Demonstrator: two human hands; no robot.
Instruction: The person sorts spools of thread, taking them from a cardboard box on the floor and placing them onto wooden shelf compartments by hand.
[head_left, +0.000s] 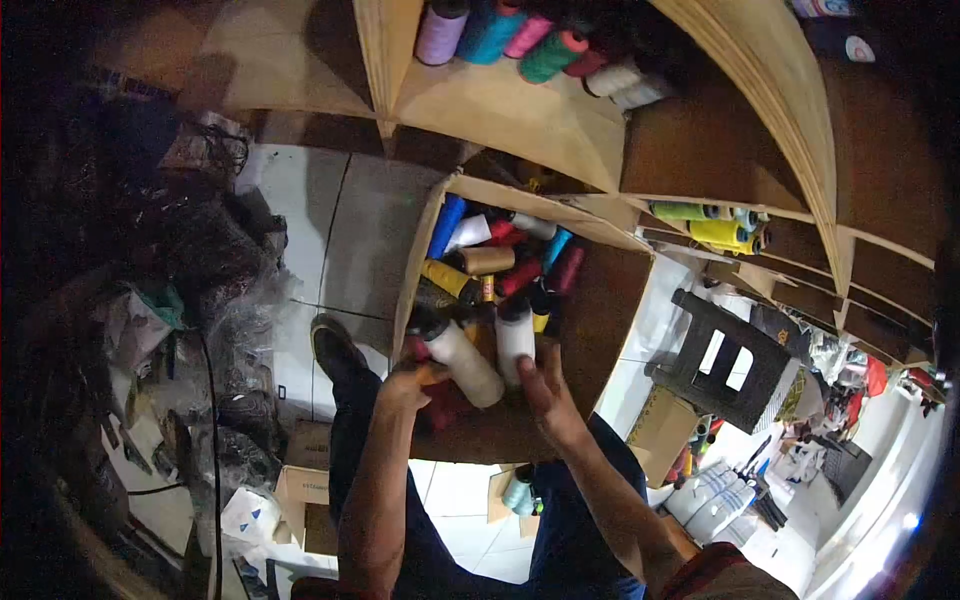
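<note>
An open cardboard box point(612, 300) stands between my legs, holding several thread spools in mixed colours. Over its near side, my left hand point(408, 388) is closed at a tilted cream thread spool point(466, 366), its fingertips partly hidden and blurred. My right hand point(546, 396) grips the lower end of a white thread spool point(516, 346), which stands nearly upright beside the cream one. Behind them lie a tan spool point(487, 261), a yellow spool point(449, 279) and a blue spool point(448, 224), among red and grey ones.
Wooden shelves point(510, 105) rise ahead, with a purple spool point(441, 35) and a green spool point(552, 58) on them. A dark plastic stool point(722, 358) is at the right. Plastic-wrapped bundles point(235, 390) cover the left floor; a small carton point(306, 485) sits by my left leg.
</note>
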